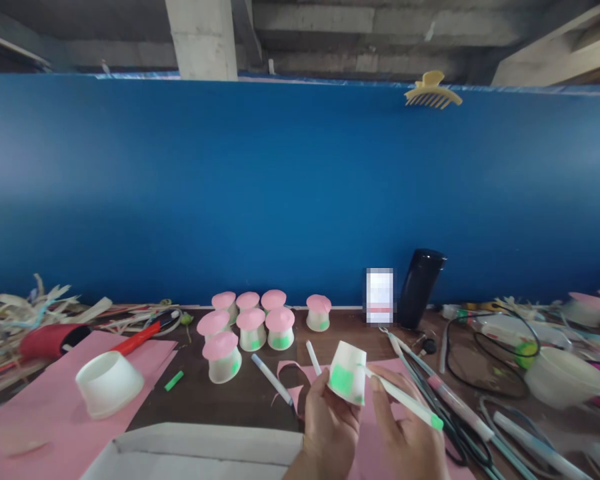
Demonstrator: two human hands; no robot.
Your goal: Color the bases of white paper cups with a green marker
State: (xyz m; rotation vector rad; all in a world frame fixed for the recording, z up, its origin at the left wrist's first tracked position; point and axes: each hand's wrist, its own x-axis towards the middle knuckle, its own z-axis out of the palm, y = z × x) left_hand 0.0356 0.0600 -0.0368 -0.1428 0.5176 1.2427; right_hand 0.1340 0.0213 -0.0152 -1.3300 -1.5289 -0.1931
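Low in the middle, my left hand (333, 430) is closed around an upside-down white paper cup (351, 360) with a bright green patch on its side. My right hand (409, 437) grips a white marker (405, 398) with a green end; its tip meets the cup's right side. Left of my hands lie a green marker cap (174, 381) and a second marker (273, 380). Behind them stand several upturned cups topped with pink paper discs, the nearest being a pink-topped cup (223, 365). Pink paper (375, 447) lies beneath my hands, with curled pink scraps alongside.
At left, a white cup (109, 385) rests on pink sheets (35, 413), near paper strips (10, 307). A white box edge (205, 437) fills the front. To the right are a black flask (421, 287), scissors (440, 400), cables and a white bowl (563, 377). A blue partition (300, 187) closes the back.
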